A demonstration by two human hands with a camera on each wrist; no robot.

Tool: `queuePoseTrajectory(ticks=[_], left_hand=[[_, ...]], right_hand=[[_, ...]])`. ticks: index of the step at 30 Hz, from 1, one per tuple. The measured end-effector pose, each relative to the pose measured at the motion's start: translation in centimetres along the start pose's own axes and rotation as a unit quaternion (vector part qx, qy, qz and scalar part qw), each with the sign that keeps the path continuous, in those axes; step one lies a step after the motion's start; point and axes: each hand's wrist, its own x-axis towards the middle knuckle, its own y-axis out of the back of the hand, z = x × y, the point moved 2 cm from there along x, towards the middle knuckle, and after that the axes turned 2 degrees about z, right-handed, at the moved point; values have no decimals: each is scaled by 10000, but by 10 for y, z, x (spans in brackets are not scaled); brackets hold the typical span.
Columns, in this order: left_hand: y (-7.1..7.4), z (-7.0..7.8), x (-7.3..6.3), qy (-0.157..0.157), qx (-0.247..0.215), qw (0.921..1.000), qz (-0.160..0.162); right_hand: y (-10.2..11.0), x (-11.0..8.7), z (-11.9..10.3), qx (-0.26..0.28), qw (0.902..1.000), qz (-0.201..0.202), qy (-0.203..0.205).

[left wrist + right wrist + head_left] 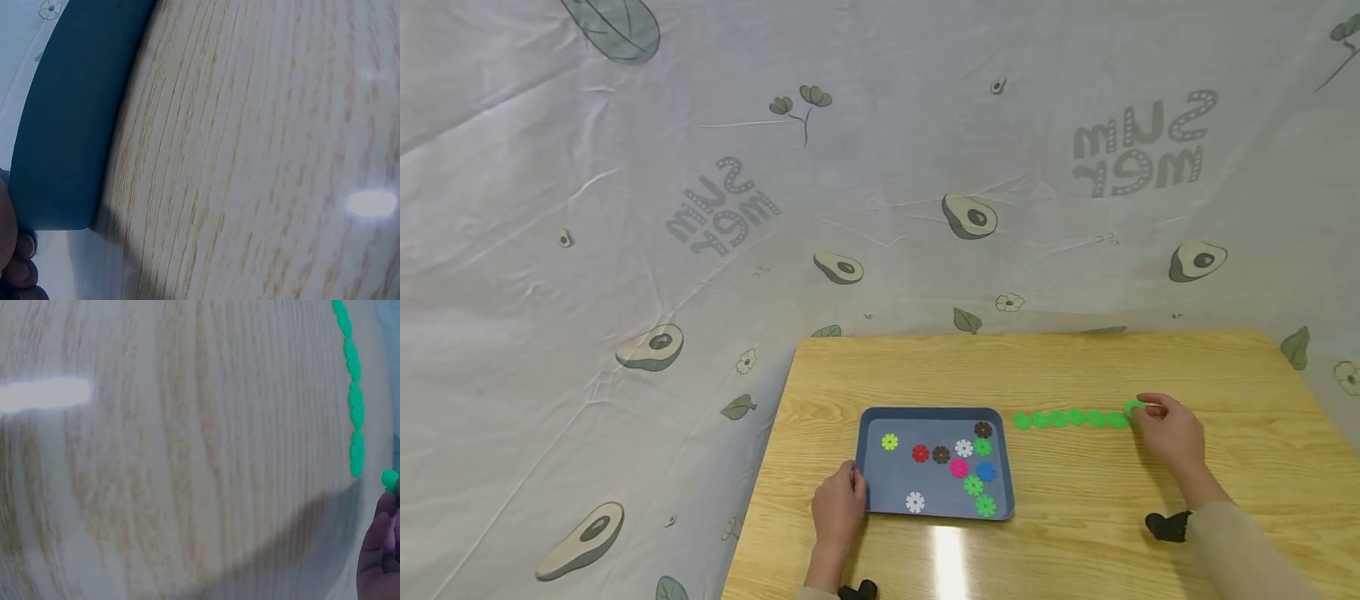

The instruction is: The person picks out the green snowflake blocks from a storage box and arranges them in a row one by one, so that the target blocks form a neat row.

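The person's L hand [839,506] grips the tray [882,475] by its L rim, loose discs [959,468] inside; R hand [1172,435] pinches a green disc [1134,407] just off the R end of the green row [1077,417] on the table [1075,508]. Poss. probs: sideways nudge w/ R fingers could knock row crooked; slack pinch might drop disc; L-hand tug could scatter tray discs.

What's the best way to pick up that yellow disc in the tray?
Probably by pinching the yellow disc at opposite edges of its notched rim, coming from above. It lies flat inside the tray, whose raised walls would likely hinder a low sideways approach, and apart from the red disc, leaving room around its rim.
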Motion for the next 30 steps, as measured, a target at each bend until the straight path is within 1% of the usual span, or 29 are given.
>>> queuePoseTrajectory(ticks=[5, 8, 11, 16, 21, 26, 30], left_hand=[[0, -1, -1, 23, -14, 10000, 29], [0, -2, -1, 30, -2, 10000, -18], [1, -1, -1, 38, -2, 10000, -40], [1, 0, 0, 23, -21, 10000, -14], [-1, -1, 0, -21, -36, 10000, 20], [-3, -2, 0, -62, -9, 10000, 16], [-3, -2, 0, -103, 4, 9999, 53]], right_hand=[[-1, 0, 14, -125, 9998, -53, -158], [-1, -1, 19, -215, 9995, -60, -223], [-2, 0, 21, -285, 9994, -34, -169], [-3, 2, 24, -409, 9992, -4, 37], [-4, 2, 27, -436, 9990, -20, -27], [-3, -4, 19, -339, 9994, 27, -52], [-7, -10, 3, -186, 9998, 43, 94]])
